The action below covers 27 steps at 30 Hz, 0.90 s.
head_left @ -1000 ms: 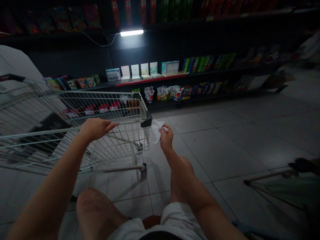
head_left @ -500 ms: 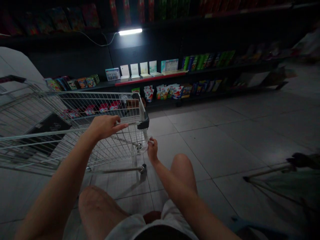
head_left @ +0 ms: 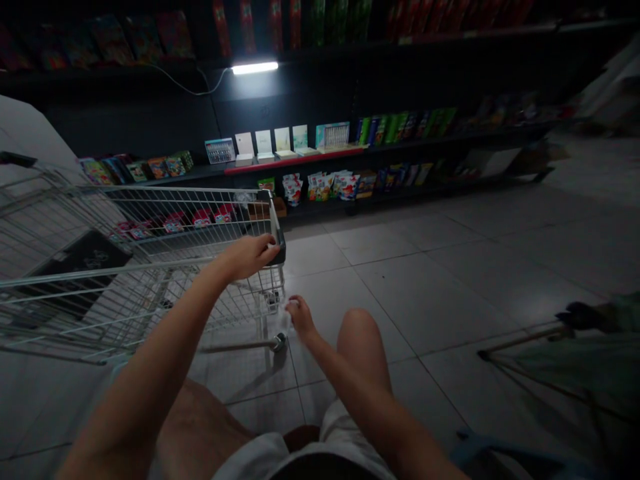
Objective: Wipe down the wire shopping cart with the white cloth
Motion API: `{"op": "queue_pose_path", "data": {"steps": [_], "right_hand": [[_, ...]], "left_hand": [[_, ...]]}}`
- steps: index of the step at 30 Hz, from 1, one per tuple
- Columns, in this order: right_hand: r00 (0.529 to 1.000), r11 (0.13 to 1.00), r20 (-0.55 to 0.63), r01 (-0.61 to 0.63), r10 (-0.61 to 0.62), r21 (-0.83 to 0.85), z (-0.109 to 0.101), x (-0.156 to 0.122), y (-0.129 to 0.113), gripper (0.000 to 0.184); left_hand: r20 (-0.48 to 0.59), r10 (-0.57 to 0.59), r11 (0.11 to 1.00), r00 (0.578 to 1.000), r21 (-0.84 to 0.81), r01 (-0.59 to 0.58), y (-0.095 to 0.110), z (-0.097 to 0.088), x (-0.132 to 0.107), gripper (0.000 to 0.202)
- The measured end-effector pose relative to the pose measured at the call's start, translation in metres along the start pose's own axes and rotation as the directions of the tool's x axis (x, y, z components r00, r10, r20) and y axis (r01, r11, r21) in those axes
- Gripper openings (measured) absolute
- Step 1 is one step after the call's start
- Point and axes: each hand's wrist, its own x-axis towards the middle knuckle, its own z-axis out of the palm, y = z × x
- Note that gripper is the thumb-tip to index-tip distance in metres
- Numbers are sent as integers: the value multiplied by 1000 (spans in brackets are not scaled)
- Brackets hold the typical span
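A metal wire shopping cart [head_left: 125, 267] stands before me on the left, its black-cornered end closest to my hands. My left hand [head_left: 250, 255] is closed on the cart's top rim, its fingertips bent over the black corner piece [head_left: 278, 252]. Lower down, just outside that end of the cart, my right hand [head_left: 301, 317] pinches a thin whitish wipe [head_left: 285, 319]. The wipe is blurred, so its exact kind is hard to tell. It hangs close to the wire end, but I cannot tell whether it touches.
Dark store shelves [head_left: 295, 160] with boxes, bags and bottles run behind the cart, under a lit tube lamp [head_left: 255, 68]. A folding stool with green fabric [head_left: 570, 360] stands at the right. Below the cart's corner a caster wheel [head_left: 279, 343] rests on the tiled floor [head_left: 425, 280].
My left hand has slid along the cart's rim to its black corner. My right hand has dropped slightly with the whitish wipe. The view has shifted a little.
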Motion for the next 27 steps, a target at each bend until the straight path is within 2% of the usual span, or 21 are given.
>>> {"op": "queue_pose_path", "data": {"steps": [2,3,4,5,6,7,8,9,10,11,14,18,21,23,24,27], "right_hand": [[987,996,-143,80,-75,26,-23,6,-25,31],[951,984,-266,174,-160,28,-33,9,-42,32],[884,947,-357,320,-302,-9,-41,13,-61,32],[816,888,-364,454,-448,-76,-46,17,-81,31],[747,799,-288,580,-600,-160,-48,21,-101,28],[673,687,-149,689,-724,-231,-48,25,-121,25],[603,575,19,770,-798,-276,-46,31,-140,23],[543,481,186,826,-819,-295,-42,37,-158,22],[505,417,329,857,-798,-303,-39,45,-175,23],[492,383,444,868,-749,-317,-35,53,-190,25],[526,312,654,850,-544,-425,-24,77,-226,29],[547,165,746,833,-379,-528,-16,83,-244,29],[525,151,773,849,-356,-507,-23,64,-239,30],[474,176,804,880,-360,-441,-29,47,-237,32],[434,183,833,901,-342,-394,-32,39,-238,33],[286,153,943,953,-168,-262,-27,18,-249,34]], "left_hand": [[24,-53,996,998,67,51,-13,-4,-11,47],[53,-95,988,994,126,87,-18,-6,-15,48],[76,-132,976,988,184,116,-22,-6,-20,50],[89,-152,965,984,228,129,-24,-5,-23,52],[89,-155,959,984,254,129,-25,-4,-26,55],[76,-148,955,986,270,122,-25,-2,-28,56],[56,-137,952,989,282,116,-24,-1,-29,56],[36,-129,950,991,291,113,-23,1,-31,56],[24,-123,948,992,297,110,-22,2,-31,58],[21,-118,948,993,299,106,-20,3,-32,60],[5,-105,951,994,291,99,-19,4,-34,66],[-20,-111,946,994,305,112,-19,3,-41,68],[-21,-99,940,995,326,100,-17,3,-53,69],[-25,-94,938,995,332,97,-14,4,-66,69],[-28,-93,938,995,334,97,-13,4,-73,69],[-32,-74,939,997,336,80,-8,6,-97,68]]}}
